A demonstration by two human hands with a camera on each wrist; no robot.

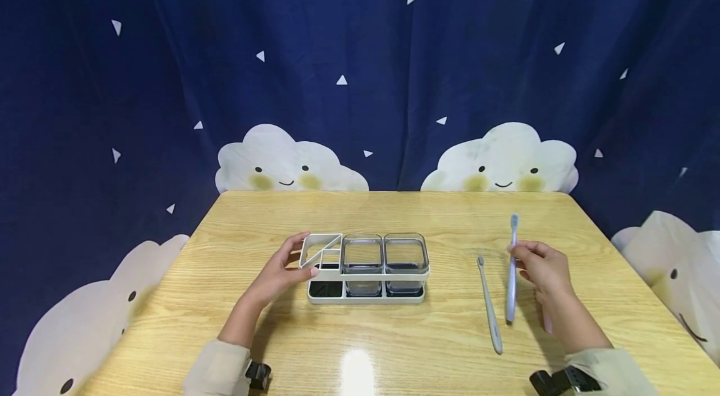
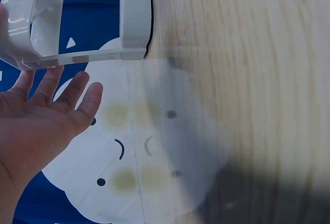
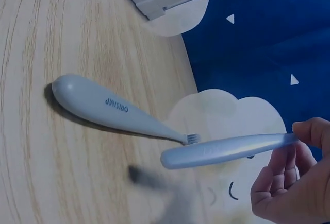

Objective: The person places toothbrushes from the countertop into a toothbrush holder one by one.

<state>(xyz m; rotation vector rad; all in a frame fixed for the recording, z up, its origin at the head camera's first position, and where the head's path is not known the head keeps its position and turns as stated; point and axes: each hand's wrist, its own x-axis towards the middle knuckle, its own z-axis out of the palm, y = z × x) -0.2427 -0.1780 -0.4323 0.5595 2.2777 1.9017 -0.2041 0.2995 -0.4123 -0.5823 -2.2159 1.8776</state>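
Observation:
A white toothbrush holder [image 1: 368, 300] with two clear cups, a left cup [image 1: 362, 253] and a right cup [image 1: 405, 252], stands in the middle of the table. My left hand [image 1: 275, 274] grips its left end, thumb at the front and fingers at the back; the left wrist view shows fingertips against its rim. My right hand [image 1: 545, 268] pinches a light-blue toothbrush [image 3: 221, 152] near its neck, bristles pointing away and the handle lifted off the table. Left of it lies a grey toothbrush [image 1: 490, 311]. A pinkish thing [image 1: 547, 320] shows beside the right wrist, mostly hidden.
The wooden table [image 1: 427, 346] ends at a dark blue curtain [image 1: 337, 21] printed with clouds and triangles. Between the holder and the grey toothbrush lies bare wood.

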